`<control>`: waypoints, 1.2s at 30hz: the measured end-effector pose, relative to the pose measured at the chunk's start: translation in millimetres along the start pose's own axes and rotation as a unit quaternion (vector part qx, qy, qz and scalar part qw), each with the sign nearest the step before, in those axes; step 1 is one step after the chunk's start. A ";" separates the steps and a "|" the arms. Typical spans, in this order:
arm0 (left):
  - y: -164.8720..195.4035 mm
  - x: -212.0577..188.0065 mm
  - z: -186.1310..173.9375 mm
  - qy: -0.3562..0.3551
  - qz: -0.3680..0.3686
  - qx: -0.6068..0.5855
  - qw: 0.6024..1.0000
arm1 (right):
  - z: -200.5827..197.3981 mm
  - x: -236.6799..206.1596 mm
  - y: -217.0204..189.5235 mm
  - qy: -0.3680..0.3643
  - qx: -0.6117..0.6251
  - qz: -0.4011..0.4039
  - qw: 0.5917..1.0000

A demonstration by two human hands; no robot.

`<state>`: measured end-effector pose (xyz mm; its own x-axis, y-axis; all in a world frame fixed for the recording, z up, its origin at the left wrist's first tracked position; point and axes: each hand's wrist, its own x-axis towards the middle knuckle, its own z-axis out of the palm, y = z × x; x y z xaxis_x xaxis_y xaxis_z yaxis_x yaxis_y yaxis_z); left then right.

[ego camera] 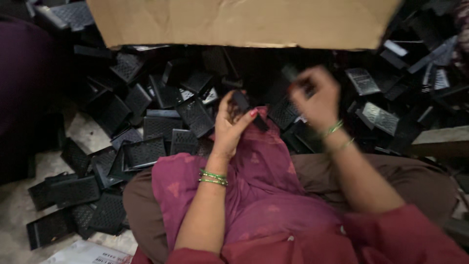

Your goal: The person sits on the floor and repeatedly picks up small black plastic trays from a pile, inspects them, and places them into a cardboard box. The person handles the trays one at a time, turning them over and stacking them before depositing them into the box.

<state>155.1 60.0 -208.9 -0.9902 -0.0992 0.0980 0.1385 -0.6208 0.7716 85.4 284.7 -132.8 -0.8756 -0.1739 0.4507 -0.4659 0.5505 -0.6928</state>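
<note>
The fingers of the left hand are closed around a black plastic part, holding it above the lap, over the magenta cloth. The right hand is raised and blurred; its fingers are curled, but I cannot tell if they grip something. Around both hands a pile of black grid-patterned parts lies on the floor. A cardboard box stands behind the pile.
</note>
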 end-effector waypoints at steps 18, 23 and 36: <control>-14.3 -25.4 -7.4 -0.078 -0.156 -0.080 0.981 | 13.6 -60.4 -46.8 -0.201 0.290 0.132 0.926; -6.4 -25.4 1.5 -0.097 -0.125 -0.070 0.985 | 11.4 -56.0 -49.6 -0.161 0.263 0.095 0.947; -6.2 -24.9 5.9 -0.097 -0.109 -0.107 0.983 | 26.7 -59.6 -55.8 -0.131 0.346 0.149 0.917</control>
<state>178.8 70.9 -212.3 -0.9781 0.1920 0.0800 -0.0974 -0.7625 0.6396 160.2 242.6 -136.1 -0.9357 -0.3396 0.0953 -0.0908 -0.0292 -0.9954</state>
